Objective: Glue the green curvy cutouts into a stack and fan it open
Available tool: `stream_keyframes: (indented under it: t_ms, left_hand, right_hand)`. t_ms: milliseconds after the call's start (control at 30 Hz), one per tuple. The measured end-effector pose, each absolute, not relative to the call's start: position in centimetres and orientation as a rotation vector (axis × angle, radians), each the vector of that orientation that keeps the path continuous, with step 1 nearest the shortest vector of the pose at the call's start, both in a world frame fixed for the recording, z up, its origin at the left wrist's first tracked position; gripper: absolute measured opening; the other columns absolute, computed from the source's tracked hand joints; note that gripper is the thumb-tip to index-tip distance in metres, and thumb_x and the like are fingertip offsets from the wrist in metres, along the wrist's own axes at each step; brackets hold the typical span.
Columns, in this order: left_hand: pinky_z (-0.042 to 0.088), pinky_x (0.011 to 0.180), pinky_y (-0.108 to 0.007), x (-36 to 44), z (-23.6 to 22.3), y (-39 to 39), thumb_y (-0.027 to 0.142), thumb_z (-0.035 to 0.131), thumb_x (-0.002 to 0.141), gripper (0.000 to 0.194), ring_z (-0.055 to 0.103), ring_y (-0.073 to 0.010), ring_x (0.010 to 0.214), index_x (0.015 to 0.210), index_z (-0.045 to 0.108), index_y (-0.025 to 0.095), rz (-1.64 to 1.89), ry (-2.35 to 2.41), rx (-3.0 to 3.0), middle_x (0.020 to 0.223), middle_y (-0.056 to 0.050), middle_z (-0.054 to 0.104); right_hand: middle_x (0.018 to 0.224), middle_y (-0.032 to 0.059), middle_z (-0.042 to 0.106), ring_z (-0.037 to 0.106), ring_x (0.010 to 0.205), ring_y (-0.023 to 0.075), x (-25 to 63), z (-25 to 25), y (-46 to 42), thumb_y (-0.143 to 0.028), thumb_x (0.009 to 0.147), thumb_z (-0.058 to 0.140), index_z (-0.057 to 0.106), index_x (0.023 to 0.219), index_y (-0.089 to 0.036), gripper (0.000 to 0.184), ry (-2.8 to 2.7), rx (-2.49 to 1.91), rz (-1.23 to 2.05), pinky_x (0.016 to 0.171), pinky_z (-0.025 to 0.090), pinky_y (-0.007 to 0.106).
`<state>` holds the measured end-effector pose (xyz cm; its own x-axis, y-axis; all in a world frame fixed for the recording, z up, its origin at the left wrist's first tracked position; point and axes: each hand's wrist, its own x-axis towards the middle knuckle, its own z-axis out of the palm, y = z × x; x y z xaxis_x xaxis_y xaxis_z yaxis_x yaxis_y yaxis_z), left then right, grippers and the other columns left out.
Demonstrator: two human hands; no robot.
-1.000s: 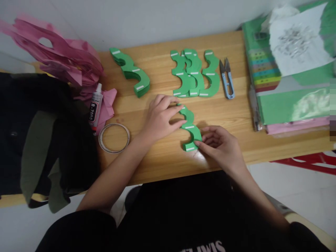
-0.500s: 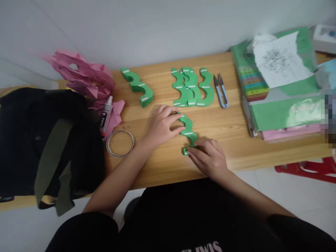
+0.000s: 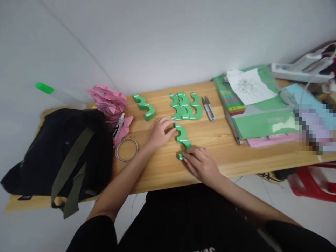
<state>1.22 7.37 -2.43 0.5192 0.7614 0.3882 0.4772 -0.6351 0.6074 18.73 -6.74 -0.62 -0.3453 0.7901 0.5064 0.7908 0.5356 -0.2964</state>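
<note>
Reaching over the near edge of a wooden table [image 3: 157,175], the person's left hand [image 3: 161,133] and right hand [image 3: 203,164] are both at a wavy green piece [image 3: 181,134] in the head view. The piece lies near the middle of the near edge, crossed by short white strips. The left hand has its fingers loosely spread, clasping nothing, with the fingertips at the piece's far end. The right hand's bent fingers cover part of the near end; whether they pinch or merely press it, I cannot tell.

Toward the far edge, beyond the hands, lies a row of green shapes [image 3: 187,110], some overlapping, with blue-handled snips [image 3: 208,106] just to their right. A separate green stack [image 3: 143,105] sits left of that row. Toward the left end come a tape ring [image 3: 125,161], a glue tube [image 3: 118,129] on pink paper [image 3: 110,99], and a dark bag [image 3: 36,150] partly over the near edge. Toward the right end, green packets [image 3: 265,124] bear a white sheet [image 3: 259,91] of small shiny bits; a power strip [image 3: 299,71] lies by the far edge.
</note>
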Motion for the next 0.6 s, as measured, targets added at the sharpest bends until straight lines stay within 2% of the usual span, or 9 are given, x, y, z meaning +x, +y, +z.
stream_keyframes:
  t_ms: [167, 267, 400, 600]
  left_hand:
    - [0.048, 0.094, -0.044, 1.4, -1.2, 6.2, 0.013, 0.057, 0.086, 0.023, 0.061, -0.0230, 0.107, 0.106, 0.067, 0.019, 0.913, 0.998, 2.468, 0.110, -0.008, 0.067]
    - [0.048, 0.094, -0.045, 2.2, -0.6, 4.7, 0.021, 0.060, 0.087, 0.021, 0.060, -0.0256, 0.111, 0.106, 0.068, 0.016, 0.794, 0.936, 2.627, 0.115, -0.011, 0.066]
    - [0.046, 0.098, -0.045, 3.3, -0.2, 3.6, 0.027, 0.063, 0.086, 0.026, 0.056, -0.0270, 0.117, 0.110, 0.066, 0.017, 0.610, 1.118, 2.636, 0.121, -0.012, 0.064]
    - [0.042, 0.101, -0.045, 3.8, 0.7, 3.2, 0.025, 0.061, 0.087, 0.029, 0.052, -0.0273, 0.118, 0.115, 0.062, 0.016, 0.600, 1.306, 2.466, 0.125, -0.013, 0.059]
  right_hand:
    - [0.103, 0.0136, 0.068, 0.061, 0.099, 0.0233, 18.9, -0.9, -7.1, -0.019, 0.090, 0.055, 0.066, 0.109, -0.012, 0.023, -2.222, -1.212, -0.030, 0.085, 0.052, 0.038]
    - [0.106, 0.0132, 0.068, 0.061, 0.102, 0.0235, 18.8, -1.2, -7.1, -0.021, 0.092, 0.050, 0.067, 0.109, -0.014, 0.025, -2.313, -1.212, -0.024, 0.087, 0.053, 0.039]
    - [0.107, 0.0144, 0.067, 0.060, 0.104, 0.0245, 18.8, -1.3, -7.3, -0.024, 0.093, 0.049, 0.067, 0.110, -0.014, 0.027, -2.357, -1.221, -0.012, 0.088, 0.053, 0.041]
    - [0.119, 0.0192, 0.060, 0.056, 0.111, 0.0285, 19.6, -1.2, -6.5, -0.036, 0.094, 0.046, 0.051, 0.132, -0.011, 0.046, -2.104, -1.486, 0.133, 0.092, 0.051, 0.046]
